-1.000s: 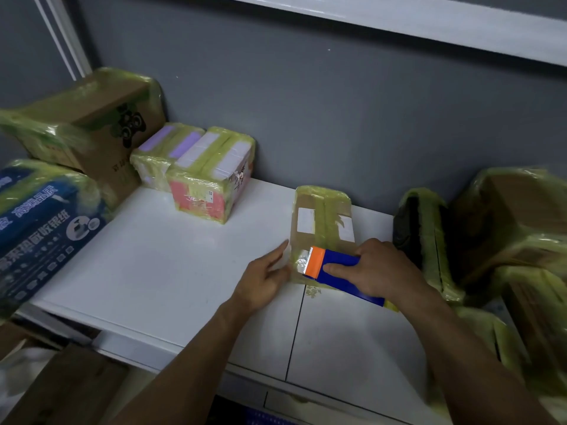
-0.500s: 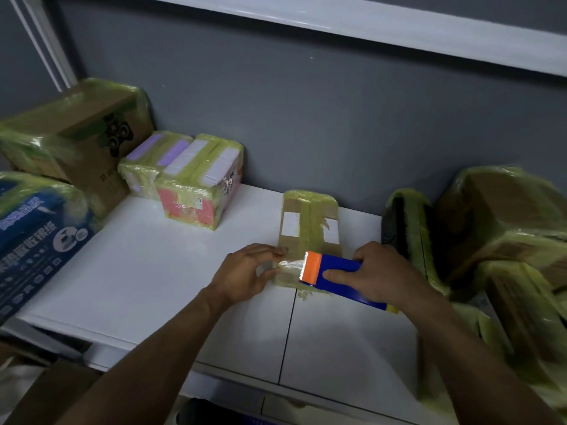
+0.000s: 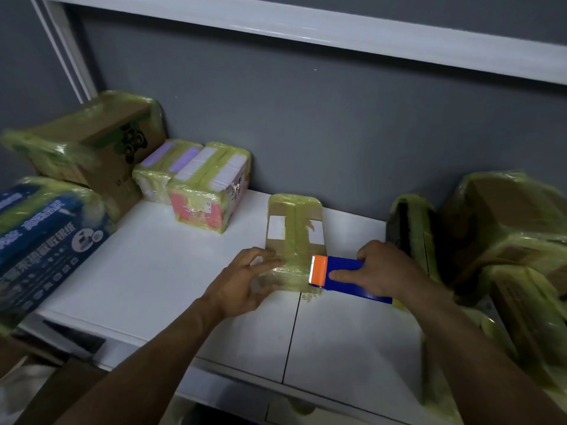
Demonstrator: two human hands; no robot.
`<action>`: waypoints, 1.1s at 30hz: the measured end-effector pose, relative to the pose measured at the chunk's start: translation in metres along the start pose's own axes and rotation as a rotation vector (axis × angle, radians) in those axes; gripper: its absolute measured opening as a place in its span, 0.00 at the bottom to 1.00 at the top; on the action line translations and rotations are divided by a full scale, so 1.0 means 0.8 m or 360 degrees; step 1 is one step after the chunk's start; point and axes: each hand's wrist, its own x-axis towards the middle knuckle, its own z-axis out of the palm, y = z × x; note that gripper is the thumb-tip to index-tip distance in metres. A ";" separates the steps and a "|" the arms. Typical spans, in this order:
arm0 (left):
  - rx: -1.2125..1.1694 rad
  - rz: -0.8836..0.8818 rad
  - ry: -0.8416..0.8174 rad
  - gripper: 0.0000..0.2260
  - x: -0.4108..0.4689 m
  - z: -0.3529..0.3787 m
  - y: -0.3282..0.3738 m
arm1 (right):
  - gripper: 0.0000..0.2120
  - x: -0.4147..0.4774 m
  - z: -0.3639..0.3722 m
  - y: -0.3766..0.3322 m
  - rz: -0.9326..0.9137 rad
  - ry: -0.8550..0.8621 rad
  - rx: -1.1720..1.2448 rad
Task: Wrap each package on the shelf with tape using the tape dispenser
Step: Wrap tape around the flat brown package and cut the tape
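- flat brown cardboard package (image 3: 294,234), banded in yellow-green tape, is laid mid-way along the white shelf (image 3: 153,271).
- its near-left corner is pressed by the left hand (image 3: 242,280); fingers (image 3: 265,261) straight and spread, nothing gripped.
- blue tape dispenser with orange toothed head (image 3: 340,273) is gripped by the right hand (image 3: 383,268), fingers curled round its body; the head is set at the package's near-right edge.
- more taped packages (image 3: 211,191) are stacked at both shelf ends.

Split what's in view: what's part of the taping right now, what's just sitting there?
In use: small brown package, tape dispenser gripped by the right hand, left hand resting on the package's near end.
Just sitting: pink box, purple-labelled box, big cardboard box, blue pack, wrapped bundles at right; all already show tape.
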 end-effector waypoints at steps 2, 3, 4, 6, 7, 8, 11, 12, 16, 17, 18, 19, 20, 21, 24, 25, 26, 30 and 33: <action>-0.0021 -0.0039 0.0068 0.19 0.008 0.002 0.003 | 0.29 -0.001 -0.001 0.000 -0.0005 -0.0009 0.0008; -0.0028 -0.0043 0.0103 0.18 0.012 0.003 0.004 | 0.29 -0.001 -0.001 -0.001 -0.0010 -0.0012 0.0014; -0.0053 -0.0038 0.0122 0.19 0.015 0.004 0.004 | 0.29 -0.002 -0.001 -0.001 -0.0009 -0.0015 0.0026; -0.0139 -0.0052 0.0117 0.24 0.017 0.003 0.006 | 0.29 -0.005 0.001 0.000 -0.0008 -0.0024 0.0067; -0.0165 -0.0068 0.0101 0.27 0.017 0.002 0.006 | 0.29 -0.008 0.002 -0.001 -0.0012 -0.0031 0.0086; -0.0164 -0.0074 0.0075 0.28 0.016 0.000 0.006 | 0.29 -0.012 0.002 -0.001 -0.0020 -0.0044 0.0101; -0.0089 -0.0026 -0.0016 0.25 0.014 -0.016 -0.007 | 0.28 -0.025 -0.005 -0.002 -0.0066 -0.0049 0.0144; -0.0087 -0.0031 -0.0026 0.23 0.012 -0.025 -0.013 | 0.27 -0.030 -0.008 0.001 -0.0080 -0.0042 0.0132; -0.0047 -0.0008 -0.0115 0.15 -0.004 -0.055 -0.015 | 0.25 -0.038 -0.018 0.008 -0.0082 -0.0057 0.0056; 0.0011 0.0029 -0.0163 0.14 -0.007 -0.056 -0.011 | 0.27 -0.036 -0.015 0.009 -0.0092 -0.0049 0.0037; 0.0081 0.0049 -0.0226 0.16 -0.009 -0.053 -0.010 | 0.28 -0.033 -0.011 0.009 -0.0093 -0.0042 0.0022; 0.0128 0.0044 -0.0282 0.21 -0.010 -0.050 -0.007 | 0.29 -0.030 -0.008 0.009 -0.0085 -0.0040 0.0021; 0.0128 0.0012 -0.0316 0.25 -0.010 -0.047 -0.006 | 0.30 -0.028 -0.005 0.010 -0.0074 -0.0041 0.0027; 0.0109 -0.0038 -0.0332 0.26 -0.011 -0.046 -0.003 | 0.31 -0.026 -0.002 0.010 -0.0064 -0.0045 0.0034; 0.0178 0.0025 -0.0195 0.17 -0.012 -0.043 0.005 | 0.31 -0.024 0.003 0.013 -0.0049 -0.0052 0.0054; 0.0196 0.0054 -0.0139 0.15 -0.010 -0.040 0.012 | 0.31 -0.023 0.005 0.013 -0.0045 -0.0049 0.0063; 0.0243 0.0052 -0.0108 0.14 -0.007 -0.035 0.019 | 0.31 -0.022 0.007 0.013 -0.0039 -0.0046 0.0071; 0.0411 -0.0156 -0.0140 0.19 0.002 -0.009 0.041 | 0.31 -0.020 0.013 0.014 -0.0023 -0.0042 0.0071; 0.0612 -0.0187 -0.0183 0.18 -0.005 0.004 0.046 | 0.31 -0.022 0.017 0.017 -0.0021 -0.0040 0.0137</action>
